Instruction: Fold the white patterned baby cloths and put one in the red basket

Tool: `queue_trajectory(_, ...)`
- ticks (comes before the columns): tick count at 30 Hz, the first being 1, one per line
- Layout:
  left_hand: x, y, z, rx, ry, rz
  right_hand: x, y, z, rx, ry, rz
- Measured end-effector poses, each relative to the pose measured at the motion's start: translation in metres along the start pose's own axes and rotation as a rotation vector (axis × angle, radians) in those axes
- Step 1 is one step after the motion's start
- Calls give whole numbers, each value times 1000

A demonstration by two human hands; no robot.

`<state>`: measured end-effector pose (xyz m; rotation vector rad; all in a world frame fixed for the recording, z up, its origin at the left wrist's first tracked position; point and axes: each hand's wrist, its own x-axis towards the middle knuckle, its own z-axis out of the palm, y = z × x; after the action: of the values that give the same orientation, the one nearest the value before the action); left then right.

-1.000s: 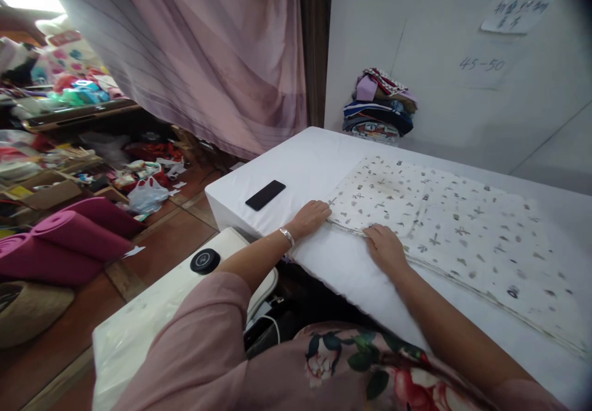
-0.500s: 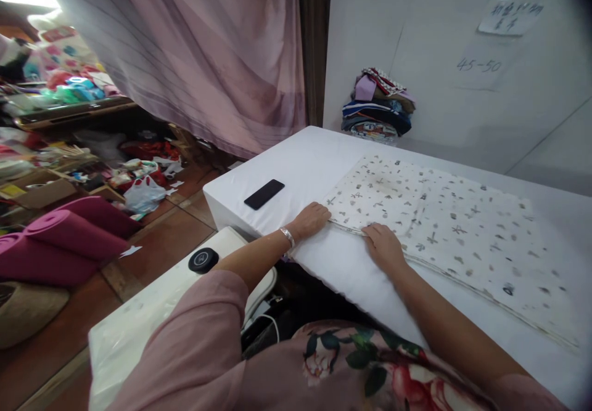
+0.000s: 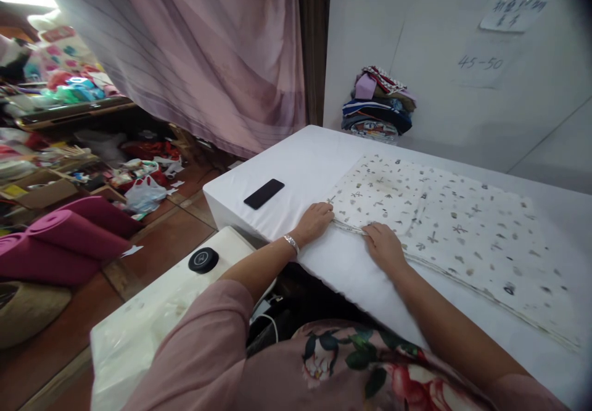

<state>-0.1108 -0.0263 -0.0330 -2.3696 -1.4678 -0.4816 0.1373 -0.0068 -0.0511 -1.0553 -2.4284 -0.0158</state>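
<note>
A white cloth with a small grey and brown print (image 3: 467,232) lies in folded layers on the white-covered table (image 3: 296,164). At its near left corner, my left hand (image 3: 314,221) is closed on the edge, a silver bracelet at the wrist. My right hand (image 3: 383,244) grips the same near edge a little to the right, its fingertips on the folded layers and the thumb side partly hidden. Between the two hands a short stretch of layered edge shows. The left part of the cloth carries an extra fold.
A black phone (image 3: 264,193) lies near the table's left edge. Folded clothes (image 3: 379,106) are stacked against the wall. Lower left stands a white surface with a round black object (image 3: 203,260). Pink rolled mats (image 3: 69,238) and clutter cover the floor beyond.
My left hand has shifted very slightly to the right along the cloth's corner, and its forearm has moved with it. My right hand and the cloth look almost the same.
</note>
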Motion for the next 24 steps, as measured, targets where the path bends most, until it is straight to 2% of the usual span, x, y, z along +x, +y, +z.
queue_trajectory(6,3,1,3,-8,19,45,0,2,2,15,0,-6)
queue_trajectory(13,5,4,4,-60,28,-45,0,0,0,13,-15,7)
queue_trajectory(24,8,4,0,-106,-54,34,0,-1,-1,24,-5,7)
